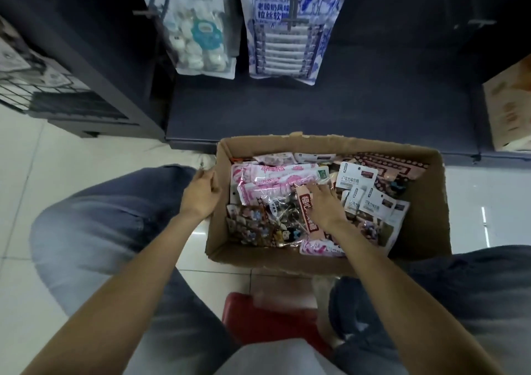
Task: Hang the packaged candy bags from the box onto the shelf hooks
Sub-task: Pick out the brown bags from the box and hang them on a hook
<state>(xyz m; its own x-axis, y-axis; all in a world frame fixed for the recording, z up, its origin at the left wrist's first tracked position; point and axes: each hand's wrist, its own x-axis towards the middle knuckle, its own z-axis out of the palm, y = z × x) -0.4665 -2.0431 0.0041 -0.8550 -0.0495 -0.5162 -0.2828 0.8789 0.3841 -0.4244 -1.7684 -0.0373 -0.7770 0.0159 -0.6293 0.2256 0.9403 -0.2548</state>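
while both forearms are stretched forward from the near edge of the view, the left hand [201, 195] is held at the left wall of the cardboard box [425, 231], its fingers curled around the top edge of that wall with the thumb side turned toward the box. the right hand [323, 203] is reached down into the box, palm down, with its fingers bent and spread over the packets; they are pressed against a clear bag of dark wrapped candies [275, 216] and a pink strip-shaped packet [309, 213], but whether either is actually pinched cannot be told.

the box is set on the pale tiled floor [57, 156], between the knees in grey trousers [109, 231], just in front of the dark shelf base [316, 110]. it is filled with candy bags: pink-and-white bags [267, 176] at the far left, white bags with a dark label [356, 177] to the right, patterned brown ones [388, 163] at the far right.

on the shelf hooks [293, 3] beyond the box, a bag of white round sweets [198, 29] is hung on the left and a blue-and-white bag [287, 44] just beside it on the right. a red stool [267, 320] is seen at the near edge, between the legs.
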